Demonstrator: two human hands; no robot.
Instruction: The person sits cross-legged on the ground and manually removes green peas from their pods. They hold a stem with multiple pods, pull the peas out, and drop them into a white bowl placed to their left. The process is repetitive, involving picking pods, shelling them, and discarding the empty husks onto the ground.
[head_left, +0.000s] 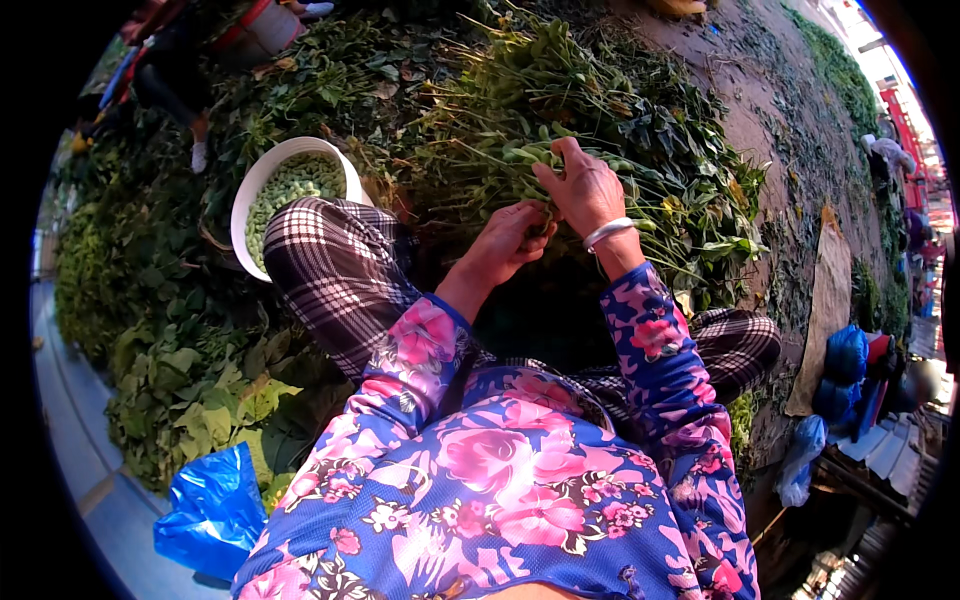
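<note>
Both hands work close together over a heap of cut bean plants (525, 82), which look like soybean, with green pods on long stems. My right hand (589, 191), a silver bangle at its wrist, is bent with thumb and forefinger at some green pods (529, 154); whether it grips them is unclear. Just below and left, my left hand (506, 236) has its fingers curled near the right palm. Something small and greenish shows at its fingertips, too hidden to name. Left of my plaid-covered knee stands a white bucket (240, 217), partly filled with pale green beans (296, 184).
Leafy plant waste (172, 300) covers the ground to the left. A blue plastic bag (214, 510) lies at lower left. Another person's leg (176, 90) and a second bucket (259, 34) are at upper left. On the right lie a flattened sack (821, 307) and blue bundles (846, 367).
</note>
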